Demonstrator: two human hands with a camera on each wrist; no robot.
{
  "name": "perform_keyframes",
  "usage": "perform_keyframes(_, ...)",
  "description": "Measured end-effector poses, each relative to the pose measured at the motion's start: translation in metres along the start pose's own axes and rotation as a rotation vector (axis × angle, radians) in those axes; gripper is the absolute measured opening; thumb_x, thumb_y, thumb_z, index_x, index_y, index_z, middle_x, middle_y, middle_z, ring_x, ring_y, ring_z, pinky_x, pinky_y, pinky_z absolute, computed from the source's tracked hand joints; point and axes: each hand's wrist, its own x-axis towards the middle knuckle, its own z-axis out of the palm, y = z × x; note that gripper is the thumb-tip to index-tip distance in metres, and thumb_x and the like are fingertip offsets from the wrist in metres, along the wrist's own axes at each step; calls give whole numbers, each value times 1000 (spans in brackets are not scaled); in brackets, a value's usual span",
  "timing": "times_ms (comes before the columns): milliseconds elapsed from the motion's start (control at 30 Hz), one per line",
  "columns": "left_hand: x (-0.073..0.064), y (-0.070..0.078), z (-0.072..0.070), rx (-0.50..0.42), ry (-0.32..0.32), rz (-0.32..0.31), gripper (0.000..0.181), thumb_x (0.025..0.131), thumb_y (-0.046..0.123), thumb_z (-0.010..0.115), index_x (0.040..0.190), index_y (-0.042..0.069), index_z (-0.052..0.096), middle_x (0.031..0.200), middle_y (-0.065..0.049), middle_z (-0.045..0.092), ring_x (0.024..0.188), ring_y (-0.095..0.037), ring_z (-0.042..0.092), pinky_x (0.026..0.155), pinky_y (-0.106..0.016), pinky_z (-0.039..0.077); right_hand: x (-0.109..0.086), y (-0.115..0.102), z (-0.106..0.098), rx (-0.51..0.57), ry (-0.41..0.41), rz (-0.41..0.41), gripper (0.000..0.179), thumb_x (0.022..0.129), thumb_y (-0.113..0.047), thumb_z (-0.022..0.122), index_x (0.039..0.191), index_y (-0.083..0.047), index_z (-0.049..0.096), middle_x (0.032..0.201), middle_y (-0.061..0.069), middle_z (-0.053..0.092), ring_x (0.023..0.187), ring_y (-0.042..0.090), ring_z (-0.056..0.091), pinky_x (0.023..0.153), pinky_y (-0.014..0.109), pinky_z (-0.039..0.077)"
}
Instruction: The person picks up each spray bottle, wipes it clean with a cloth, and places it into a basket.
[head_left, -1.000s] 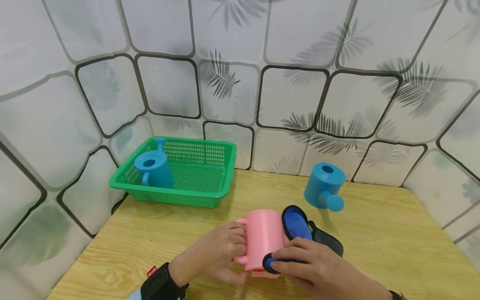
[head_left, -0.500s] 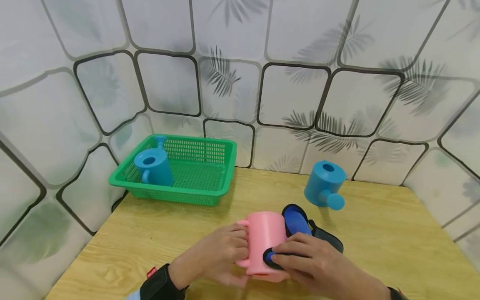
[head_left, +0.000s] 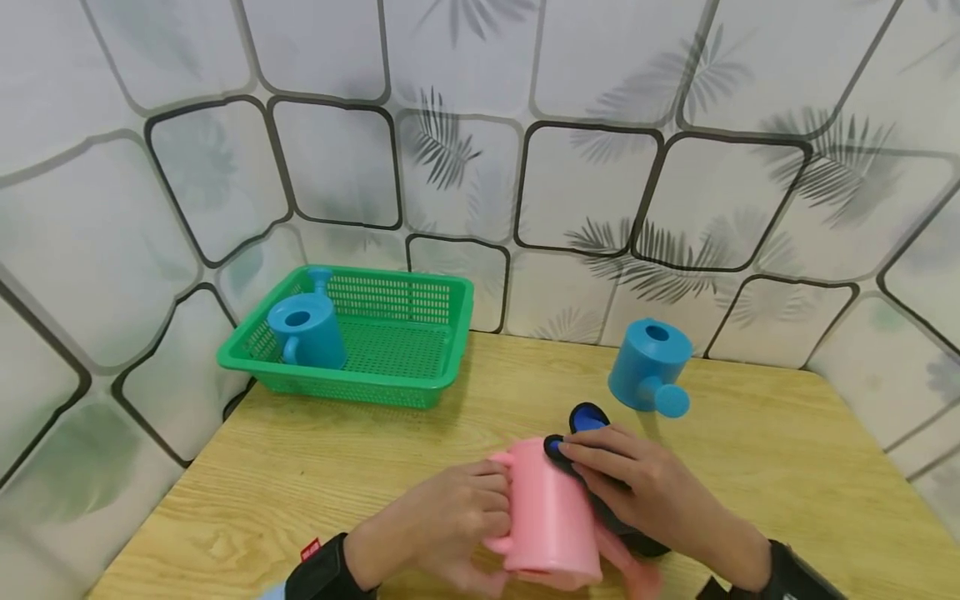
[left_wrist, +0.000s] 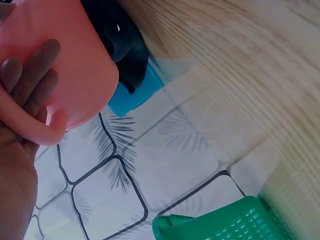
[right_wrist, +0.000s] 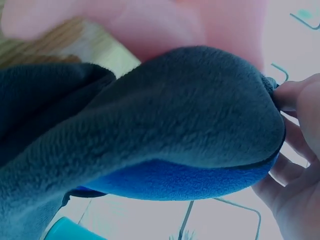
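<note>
My left hand grips the handle of a pink watering can, fingers curled through it. The can is tilted, with a dark opening at its near end and its spout slanting down to the right. A folded two-sided cloth, dark grey and blue with black edging, hangs from my right hand. That hand pinches the cloth at the can's far right side, where a black-edged corner overlaps the pink wall. In the left wrist view, my fingers lie against the can behind the handle.
A green slotted basket stands at the back left of the wooden table, with a blue watering can in it. Another blue watering can stands at the back right. A patterned curtain-like wall borders the table.
My right hand has moved the cloth from the can's near end up to its far end. The can has shifted slightly right and nearer, and its spout now shows.
</note>
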Motion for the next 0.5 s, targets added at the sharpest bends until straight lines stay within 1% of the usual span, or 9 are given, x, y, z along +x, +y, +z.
perform_keyframes(100, 1, 0, 0, -5, 0, -2, 29, 77, 46, 76, 74, 24, 57, 72, 16, 54, 84, -4, 57, 94, -21, 47, 0, 5, -2, -6, 21, 41, 35, 107, -33, 51, 120, -10, 74, 114, 4, 73, 100, 23, 72, 94, 17, 54)
perform_keyframes(167, 1, -2, 0, 1, 5, 8, 29, 77, 45, 76, 73, 23, 56, 72, 15, 54, 85, -5, 57, 96, -21, 47, 1, 8, -3, -7, 33, 66, 36, 107, -34, 50, 118, -10, 75, 113, 3, 73, 100, 23, 73, 94, 16, 54)
perform_keyframes(300, -1, -7, 0, 25, 25, 27, 32, 75, 44, 76, 71, 22, 54, 70, 14, 52, 83, -6, 58, 96, -22, 48, 2, 12, -4, 6, 38, 114, 37, 106, -37, 51, 116, -11, 75, 112, 1, 74, 101, 23, 74, 96, 15, 53)
perform_keyframes(433, -5, -11, 0, 32, 41, 33, 35, 74, 44, 78, 70, 21, 53, 69, 14, 52, 81, -7, 57, 95, -23, 48, 2, 13, -2, 29, 50, 118, 34, 105, -35, 53, 115, -11, 76, 110, 1, 74, 98, 22, 74, 94, 15, 54)
perform_keyframes(500, -6, -12, 0, 39, 42, 37, 35, 73, 44, 78, 70, 21, 53, 69, 14, 52, 81, -7, 58, 97, -24, 48, 1, 13, -1, 42, 57, 111, 33, 105, -34, 54, 115, -11, 76, 110, 2, 74, 97, 22, 74, 93, 15, 54)
